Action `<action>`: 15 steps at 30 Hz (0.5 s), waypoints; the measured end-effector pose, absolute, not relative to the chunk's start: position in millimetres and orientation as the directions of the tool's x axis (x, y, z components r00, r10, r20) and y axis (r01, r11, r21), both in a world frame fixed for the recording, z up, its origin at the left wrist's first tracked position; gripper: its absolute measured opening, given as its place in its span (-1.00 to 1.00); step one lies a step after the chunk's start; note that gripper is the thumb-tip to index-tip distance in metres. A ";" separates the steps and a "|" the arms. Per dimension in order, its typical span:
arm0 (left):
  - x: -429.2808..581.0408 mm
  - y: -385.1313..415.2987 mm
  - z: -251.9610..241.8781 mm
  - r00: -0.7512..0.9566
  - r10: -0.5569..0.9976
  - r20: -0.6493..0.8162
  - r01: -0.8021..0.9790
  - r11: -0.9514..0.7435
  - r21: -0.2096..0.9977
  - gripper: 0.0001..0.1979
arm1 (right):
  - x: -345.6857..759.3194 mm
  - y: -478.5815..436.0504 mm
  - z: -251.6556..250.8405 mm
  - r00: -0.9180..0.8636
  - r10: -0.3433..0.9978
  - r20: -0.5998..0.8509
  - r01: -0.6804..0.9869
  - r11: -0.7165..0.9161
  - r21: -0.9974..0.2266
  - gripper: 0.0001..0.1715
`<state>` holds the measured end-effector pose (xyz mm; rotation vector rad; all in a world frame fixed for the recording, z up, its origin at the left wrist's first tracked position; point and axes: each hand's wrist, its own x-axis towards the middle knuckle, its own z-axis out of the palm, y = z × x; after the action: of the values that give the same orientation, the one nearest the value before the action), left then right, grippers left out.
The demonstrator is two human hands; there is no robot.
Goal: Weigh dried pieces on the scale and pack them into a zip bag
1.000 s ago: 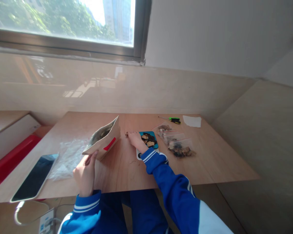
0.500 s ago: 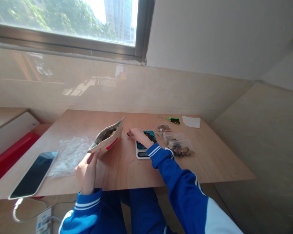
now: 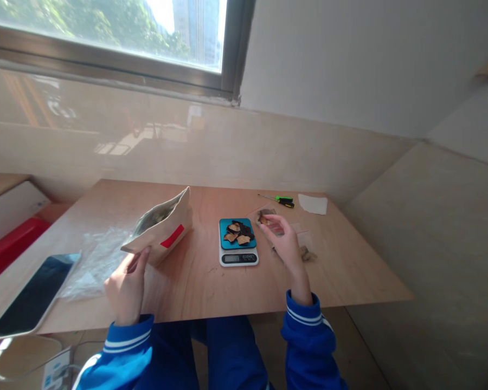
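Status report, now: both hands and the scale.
Left hand gripping kraft pouch. Right hand at small zip bag. Digital scale beside it, dark pieces on tray.

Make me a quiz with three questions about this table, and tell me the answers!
1. What do the dark pieces lie on?
A. The white paper
B. The blue top of the kitchen scale
C. The phone

2. What colour is the patch on the kraft paper pouch?
A. Red
B. Green
C. White

3. How is the pouch's top?
A. Torn off
B. Folded shut
C. Open

Answers:
1. B, because the pieces sit on the blue top.
2. A, because the patch shows red.
3. C, because the left hand holds the pouch with its silvery inside showing.
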<state>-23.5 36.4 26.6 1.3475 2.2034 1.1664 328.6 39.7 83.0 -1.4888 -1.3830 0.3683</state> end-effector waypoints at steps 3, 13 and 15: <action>-18.9 38.2 29.0 -0.531 0.839 0.116 0.578 0.259 0.774 -0.49 | 317.5 59.2 71.2 0.201 0.895 0.398 0.601 0.208 -0.772 -0.68; -9.8 35.4 36.2 -0.513 0.855 0.075 0.534 0.249 0.808 -0.46 | 258.1 133.1 41.8 -0.170 0.970 0.173 0.959 0.203 -0.197 -0.88; -10.0 35.5 36.3 -0.514 0.855 0.066 0.529 0.256 0.809 -0.46 | 258.0 130.4 41.4 -0.189 0.968 0.164 0.957 0.220 -0.192 -0.83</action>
<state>-10.0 35.5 36.3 1.2624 2.1458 1.1481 258.0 130.4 41.4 -1.8187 -2.2460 0.0676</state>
